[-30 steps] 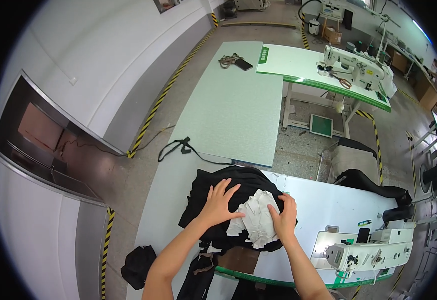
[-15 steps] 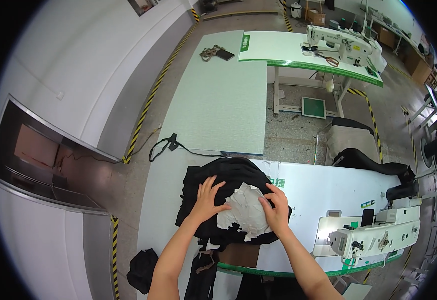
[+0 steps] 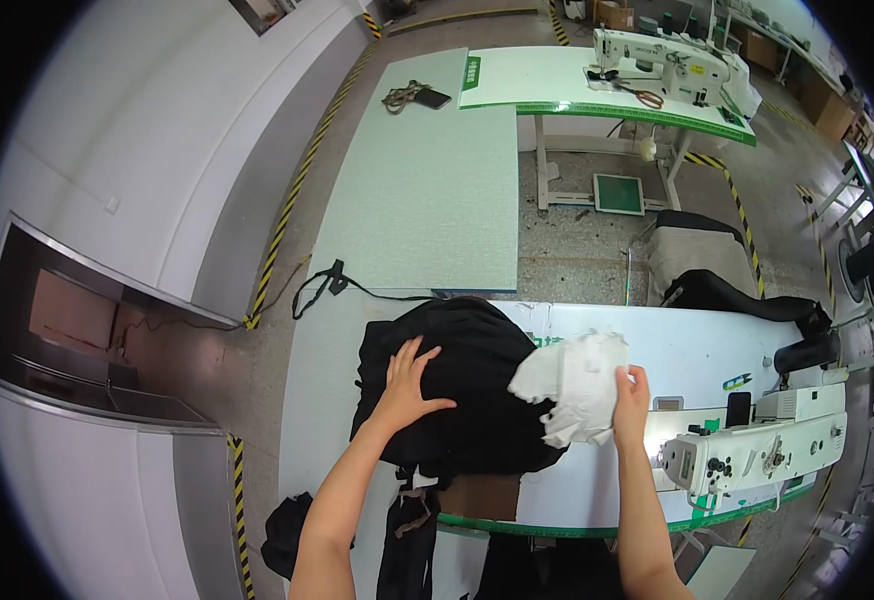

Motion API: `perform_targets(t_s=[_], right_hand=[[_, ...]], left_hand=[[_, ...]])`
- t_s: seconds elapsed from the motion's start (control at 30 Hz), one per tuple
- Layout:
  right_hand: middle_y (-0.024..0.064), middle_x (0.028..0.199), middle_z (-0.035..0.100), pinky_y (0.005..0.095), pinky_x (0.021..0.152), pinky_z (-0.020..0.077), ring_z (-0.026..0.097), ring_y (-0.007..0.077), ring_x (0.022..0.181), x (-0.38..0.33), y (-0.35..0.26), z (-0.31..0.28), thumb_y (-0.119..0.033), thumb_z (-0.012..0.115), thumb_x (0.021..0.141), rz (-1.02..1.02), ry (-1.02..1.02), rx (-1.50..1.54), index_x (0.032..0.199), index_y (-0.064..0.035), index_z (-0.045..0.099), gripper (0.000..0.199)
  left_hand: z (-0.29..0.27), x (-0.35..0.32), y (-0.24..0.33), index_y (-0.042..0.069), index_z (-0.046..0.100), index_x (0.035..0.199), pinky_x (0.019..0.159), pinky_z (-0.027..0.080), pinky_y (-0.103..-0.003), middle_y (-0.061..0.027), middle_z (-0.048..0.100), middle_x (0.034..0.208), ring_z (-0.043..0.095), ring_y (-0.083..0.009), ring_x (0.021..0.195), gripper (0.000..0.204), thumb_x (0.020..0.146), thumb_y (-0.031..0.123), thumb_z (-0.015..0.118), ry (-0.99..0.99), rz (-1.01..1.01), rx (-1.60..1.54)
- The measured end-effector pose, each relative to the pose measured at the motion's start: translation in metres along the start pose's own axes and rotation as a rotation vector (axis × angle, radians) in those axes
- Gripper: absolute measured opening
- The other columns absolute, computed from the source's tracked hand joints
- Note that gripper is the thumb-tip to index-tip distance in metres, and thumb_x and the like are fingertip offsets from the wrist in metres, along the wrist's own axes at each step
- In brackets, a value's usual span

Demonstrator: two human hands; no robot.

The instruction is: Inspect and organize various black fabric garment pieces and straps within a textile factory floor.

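A heap of black cloth [image 3: 472, 390] lies across the left end of the near sewing table. My left hand [image 3: 410, 388] rests on the left part of this heap, fingers spread and thumb pointing right. With its fingers closed, my right hand [image 3: 632, 400] pinches the right edge of a crumpled white sheet [image 3: 585, 385] with ragged edges; whether it is paper or thin cloth I cannot tell. The sheet's left end overlaps the right side of the black heap, and the rest is over the white tabletop.
To the right stands a white sewing machine [image 3: 757, 455], with a dark phone [image 3: 738, 408] behind it. A brown board [image 3: 479, 497] sits at the table's front edge. Farther off, another sewing machine [image 3: 672, 62] and scissors [image 3: 645, 95] share a green-edged table. A chair [image 3: 697, 260] is between the tables.
My right hand has carried the white sheet rightward off the middle of the black heap. My left hand stays on the cloth, and the whole view has shifted slightly.
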State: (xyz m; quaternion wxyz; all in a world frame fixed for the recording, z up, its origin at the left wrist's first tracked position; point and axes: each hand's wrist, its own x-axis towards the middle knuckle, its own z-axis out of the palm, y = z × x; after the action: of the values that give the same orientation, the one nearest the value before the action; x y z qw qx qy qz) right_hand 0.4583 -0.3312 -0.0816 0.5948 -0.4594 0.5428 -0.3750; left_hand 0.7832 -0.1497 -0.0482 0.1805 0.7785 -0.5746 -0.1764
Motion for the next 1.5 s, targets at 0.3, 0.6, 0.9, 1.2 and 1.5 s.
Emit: perform_targets(t_s=[0.3, 0.6, 0.9, 1.2, 1.5], right_hand=[[0.0173, 0.123, 0.050, 0.0350, 0.094, 0.0405, 0.050, 0.0256, 0.110, -0.063, 0.067, -0.045, -0.015, 0.060, 0.088, -0.220, 0.270, -0.576, 0.126, 0.0025, 0.041, 0.047], [0.0172, 0.141, 0.038, 0.0339, 0.109, 0.0307, 0.036, 0.0271, 0.132, -0.027, 0.041, 0.019, -0.014, 0.087, 0.059, -0.101, -0.623, -0.246, 0.146, -0.0007, 0.018, 0.111], [0.0151, 0.109, 0.061, 0.0322, 0.093, 0.0435, 0.059, 0.0238, 0.101, -0.045, 0.002, 0.075, -0.019, 0.083, 0.066, -0.055, -0.465, -0.216, 0.111, 0.0006, 0.050, 0.059], [0.0209, 0.107, 0.064, 0.0355, 0.087, 0.0478, 0.063, 0.0314, 0.100, 0.001, -0.078, 0.137, -0.045, 0.077, 0.068, -0.077, -0.507, -0.354, 0.113, 0.0051, 0.052, 0.072], [0.0254, 0.138, 0.039, 0.0382, 0.105, 0.0330, 0.039, 0.0352, 0.129, 0.033, -0.026, 0.145, -0.046, 0.072, 0.076, -0.271, -0.449, -0.456, 0.132, 0.0014, 0.040, 0.081]], left_hand=[[-0.002, 0.001, -0.003, 0.012, 0.037, 0.138, 0.111, 0.022, -0.050, -0.0162, 0.026, 0.147, 0.023, -0.0351, 0.137, 0.092, 0.064, 0.045, 0.081, 0.047, 0.011, -0.027], [-0.003, 0.006, 0.009, 0.004, 0.037, 0.132, 0.107, 0.031, -0.045, -0.0188, 0.034, 0.140, 0.031, -0.0367, 0.132, 0.094, 0.059, 0.041, 0.085, 0.190, -0.056, 0.122], [0.008, 0.002, -0.025, -0.001, 0.053, 0.092, 0.071, 0.048, -0.041, -0.0199, 0.060, 0.083, 0.059, -0.0379, 0.080, 0.051, 0.075, 0.042, 0.075, 0.417, -0.231, -0.017], [-0.055, 0.059, -0.066, -0.003, 0.063, 0.100, 0.074, 0.048, -0.029, -0.0097, 0.066, 0.089, 0.061, -0.0157, 0.082, 0.040, 0.086, 0.035, 0.065, 0.207, -0.460, -0.735], [-0.010, 0.078, -0.121, -0.003, 0.061, 0.106, 0.091, 0.042, -0.033, -0.0184, 0.061, 0.112, 0.056, -0.0249, 0.107, 0.048, 0.086, 0.040, 0.064, 0.244, -0.472, -0.329]])
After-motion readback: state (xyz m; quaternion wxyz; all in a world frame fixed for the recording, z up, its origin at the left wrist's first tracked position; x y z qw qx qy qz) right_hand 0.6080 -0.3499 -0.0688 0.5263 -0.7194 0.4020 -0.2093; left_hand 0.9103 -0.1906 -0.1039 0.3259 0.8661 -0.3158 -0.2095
